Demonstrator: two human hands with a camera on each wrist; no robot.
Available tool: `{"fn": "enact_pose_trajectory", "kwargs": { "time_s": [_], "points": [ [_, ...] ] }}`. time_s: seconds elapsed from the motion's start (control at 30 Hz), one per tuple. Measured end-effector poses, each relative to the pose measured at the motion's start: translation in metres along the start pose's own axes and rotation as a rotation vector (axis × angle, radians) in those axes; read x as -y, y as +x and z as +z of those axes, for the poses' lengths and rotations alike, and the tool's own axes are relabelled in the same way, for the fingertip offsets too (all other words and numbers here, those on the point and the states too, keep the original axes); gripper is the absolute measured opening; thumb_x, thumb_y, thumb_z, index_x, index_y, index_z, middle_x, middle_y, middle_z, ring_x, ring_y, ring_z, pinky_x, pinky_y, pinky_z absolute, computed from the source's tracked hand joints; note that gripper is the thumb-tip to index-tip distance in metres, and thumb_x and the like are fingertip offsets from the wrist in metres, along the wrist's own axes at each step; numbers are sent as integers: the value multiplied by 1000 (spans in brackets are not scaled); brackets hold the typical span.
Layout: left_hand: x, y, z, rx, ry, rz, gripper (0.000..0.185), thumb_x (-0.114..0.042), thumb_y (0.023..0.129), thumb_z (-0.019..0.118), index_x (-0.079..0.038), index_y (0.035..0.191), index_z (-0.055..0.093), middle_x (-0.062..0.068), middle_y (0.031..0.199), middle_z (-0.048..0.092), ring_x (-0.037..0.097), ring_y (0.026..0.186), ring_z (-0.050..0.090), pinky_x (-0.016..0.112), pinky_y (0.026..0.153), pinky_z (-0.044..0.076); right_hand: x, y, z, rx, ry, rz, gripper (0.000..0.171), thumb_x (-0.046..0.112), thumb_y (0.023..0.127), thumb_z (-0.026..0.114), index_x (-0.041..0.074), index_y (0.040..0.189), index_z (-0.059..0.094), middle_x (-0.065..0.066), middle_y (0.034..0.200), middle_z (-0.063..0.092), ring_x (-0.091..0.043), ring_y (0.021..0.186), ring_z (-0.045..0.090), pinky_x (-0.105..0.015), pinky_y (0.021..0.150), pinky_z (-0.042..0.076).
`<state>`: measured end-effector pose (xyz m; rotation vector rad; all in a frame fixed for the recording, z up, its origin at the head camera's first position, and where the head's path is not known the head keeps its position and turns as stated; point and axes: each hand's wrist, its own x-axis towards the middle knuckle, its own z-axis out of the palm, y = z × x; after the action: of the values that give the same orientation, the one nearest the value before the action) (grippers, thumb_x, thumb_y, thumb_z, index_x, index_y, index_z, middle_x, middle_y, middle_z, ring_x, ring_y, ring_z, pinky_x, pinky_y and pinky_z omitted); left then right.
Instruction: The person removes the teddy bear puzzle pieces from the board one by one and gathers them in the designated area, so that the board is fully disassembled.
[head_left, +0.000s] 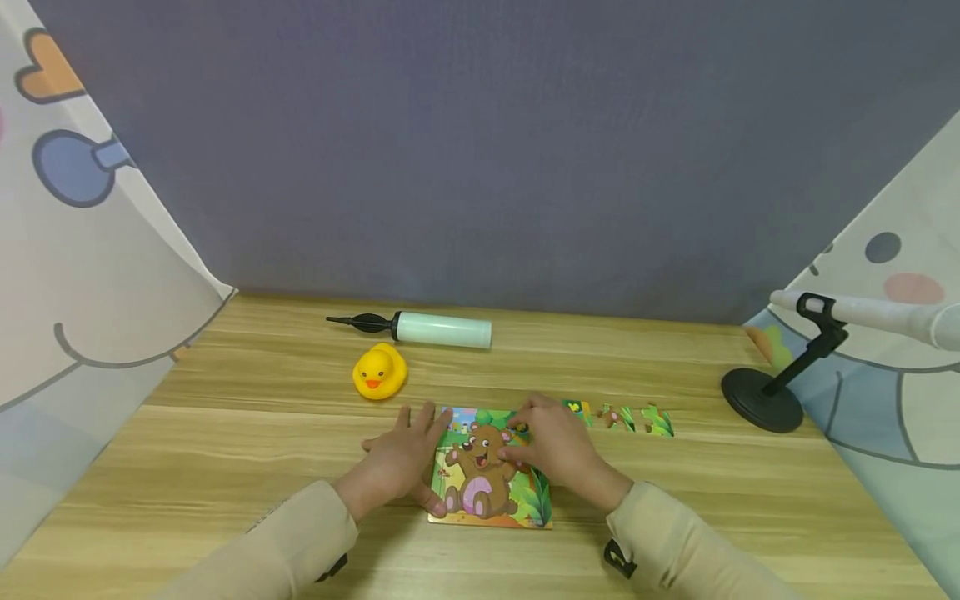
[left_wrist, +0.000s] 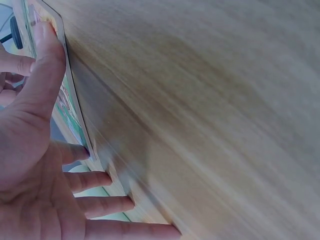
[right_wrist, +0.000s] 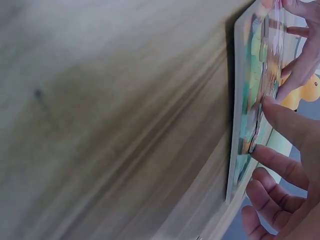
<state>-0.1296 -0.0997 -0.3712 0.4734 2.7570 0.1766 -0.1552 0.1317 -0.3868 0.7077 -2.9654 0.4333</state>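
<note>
A jigsaw board with a brown bear picture lies flat on the wooden table. My left hand spreads over its left edge, thumb pressing the lower left corner and fingertips reaching the upper left and the table beyond. At the board's upper right, my right hand pinches a puzzle piece between thumb and index finger, right at the picture surface. Its other fingers curl loosely beside the board's edge. The palm and fingers hide part of the board's right side.
Loose puzzle pieces lie in a row right of the board. Behind stand a yellow rubber duck and a pale green hand pump with a black nozzle. A black stand holding a white tube is at the right. A grey panel rises behind.
</note>
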Motion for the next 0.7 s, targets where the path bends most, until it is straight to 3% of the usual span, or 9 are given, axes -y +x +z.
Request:
{"fn": "enact_pose_trajectory", "kwargs": {
  "time_s": [0.37, 0.57, 0.7],
  "points": [
    [0, 1, -1, 5, 33, -5, 128, -54, 55, 90, -7, 159, 32, 23, 163, 26, 54, 144, 30, 77, 73, 51, 1, 2, -1, -4, 20, 19, 37, 37, 73, 92, 11, 94, 75, 0, 91, 63, -19, 81, 62, -36, 69, 54],
    [-1, 1, -1, 7, 29, -4, 128, -54, 55, 90, -7, 159, 32, 24, 163, 26, 54, 144, 30, 77, 74, 50, 1, 3, -2, 48, 48, 38, 52, 37, 76, 90, 8, 116, 73, -10, 108, 67, -30, 99, 66, -47, 86, 56],
    [-1, 0, -1, 12, 40, -8, 128, -55, 55, 90, -7, 159, 32, 23, 163, 26, 54, 144, 30, 76, 74, 51, 0, 5, -3, 83, 67, 23, 56, 35, 78, 89, 10, 125, 72, -10, 109, 65, -30, 99, 64, -48, 86, 55]
  ]
}}
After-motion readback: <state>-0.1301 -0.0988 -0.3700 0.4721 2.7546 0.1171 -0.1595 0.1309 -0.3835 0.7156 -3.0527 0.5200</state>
